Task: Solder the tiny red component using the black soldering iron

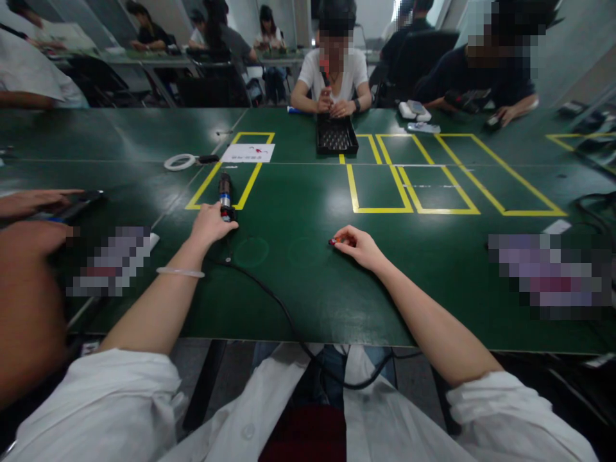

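Observation:
My left hand [210, 223] is closed round the near end of a black corded electric screwdriver [224, 190] with a blue and silver band. The tool lies lengthwise on the green table, its far end inside a yellow taped frame. From it a black cable [269, 292] curves over the table edge to my lap. My right hand [359, 247] pinches a small red and dark piece [333, 242] just above or on the tabletop; its kind is too small to tell. Two faint green circles mark the table between my hands.
A white sheet [248, 153] and a white ring-shaped roll [180, 162] lie beyond my left hand. Across the table, a person works over a black tray [337, 138]. Blurred-out items flank me on both sides. A neighbour's arm [31, 295] reaches in at left.

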Demonstrator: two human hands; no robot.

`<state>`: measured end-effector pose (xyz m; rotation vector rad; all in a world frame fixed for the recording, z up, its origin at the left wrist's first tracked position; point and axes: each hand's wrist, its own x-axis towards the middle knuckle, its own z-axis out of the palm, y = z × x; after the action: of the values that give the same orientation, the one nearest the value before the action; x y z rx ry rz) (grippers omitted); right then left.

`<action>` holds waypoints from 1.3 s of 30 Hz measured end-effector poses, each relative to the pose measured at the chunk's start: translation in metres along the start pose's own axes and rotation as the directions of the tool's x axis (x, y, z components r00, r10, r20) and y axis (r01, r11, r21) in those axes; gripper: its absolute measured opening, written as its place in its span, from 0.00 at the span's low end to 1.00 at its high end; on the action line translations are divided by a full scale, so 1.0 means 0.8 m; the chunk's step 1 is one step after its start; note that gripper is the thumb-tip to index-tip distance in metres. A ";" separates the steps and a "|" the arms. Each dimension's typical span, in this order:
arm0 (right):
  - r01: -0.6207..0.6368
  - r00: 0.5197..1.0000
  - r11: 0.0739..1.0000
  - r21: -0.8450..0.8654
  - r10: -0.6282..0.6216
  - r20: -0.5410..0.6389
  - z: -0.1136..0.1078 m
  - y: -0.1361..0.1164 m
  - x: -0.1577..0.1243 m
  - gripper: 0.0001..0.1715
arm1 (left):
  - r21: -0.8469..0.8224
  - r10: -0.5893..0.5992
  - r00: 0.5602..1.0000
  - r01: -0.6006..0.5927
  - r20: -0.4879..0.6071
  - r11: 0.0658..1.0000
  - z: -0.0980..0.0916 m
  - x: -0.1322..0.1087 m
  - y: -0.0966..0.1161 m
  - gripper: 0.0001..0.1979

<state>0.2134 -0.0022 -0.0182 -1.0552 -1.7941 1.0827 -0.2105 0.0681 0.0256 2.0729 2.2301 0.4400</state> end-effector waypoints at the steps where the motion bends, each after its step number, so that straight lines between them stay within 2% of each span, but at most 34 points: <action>1: -0.002 1.000 1.000 -0.017 0.001 -0.002 0.000 -0.001 0.000 0.14 | 0.008 -0.018 1.000 0.018 -0.002 1.000 0.003 -0.007 0.014 0.29; 4: -0.012 1.000 0.999 -0.050 0.011 -0.010 -0.001 -0.004 0.000 0.14 | 0.072 -0.046 0.999 0.044 0.025 0.996 0.009 -0.032 0.063 0.33; 8: -0.020 1.000 0.997 -0.070 0.018 -0.025 -0.001 -0.004 0.000 0.14 | 0.121 0.053 0.997 -0.060 0.061 0.991 0.019 -0.066 0.133 0.34; 12: -0.030 0.999 0.999 -0.038 0.029 -0.028 0.000 0.000 0.000 0.14 | 0.102 0.191 0.977 -0.200 0.092 0.974 0.029 -0.096 0.196 0.33; 15: -0.022 0.999 1.000 0.012 0.023 -0.047 0.001 0.001 0.001 0.15 | 0.096 0.280 0.954 -0.291 0.111 0.952 0.036 -0.114 0.234 0.33; 18: 0.003 0.998 1.000 0.030 -0.001 -0.061 0.001 0.001 0.001 0.15 | 0.068 0.354 0.925 -0.366 0.140 0.928 0.039 -0.129 0.259 0.33; 21: 0.034 0.998 0.999 -0.019 -0.035 -0.048 0.000 -0.001 0.000 0.12 | 0.037 0.408 0.900 -0.418 0.153 0.908 0.039 -0.140 0.272 0.33; 25: 0.111 0.993 0.986 -0.123 -0.114 -0.015 0.000 0.001 0.000 0.08 | 0.024 0.439 0.885 -0.448 0.154 0.894 0.039 -0.148 0.275 0.32; 29: 0.160 0.987 0.966 -0.202 -0.159 0.020 0.001 0.002 -0.001 0.06 | 0.015 0.443 0.884 -0.450 0.146 0.893 0.041 -0.149 0.272 0.32; 39: 0.229 0.973 0.949 -0.217 -0.227 0.034 -0.003 -0.004 -0.002 0.06 | 0.016 0.443 0.888 -0.449 0.124 0.894 0.046 -0.150 0.270 0.33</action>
<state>0.2154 -0.0039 -0.0150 -0.9406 -2.0215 0.7625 0.0183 -0.0329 0.0270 2.5630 1.7004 0.2802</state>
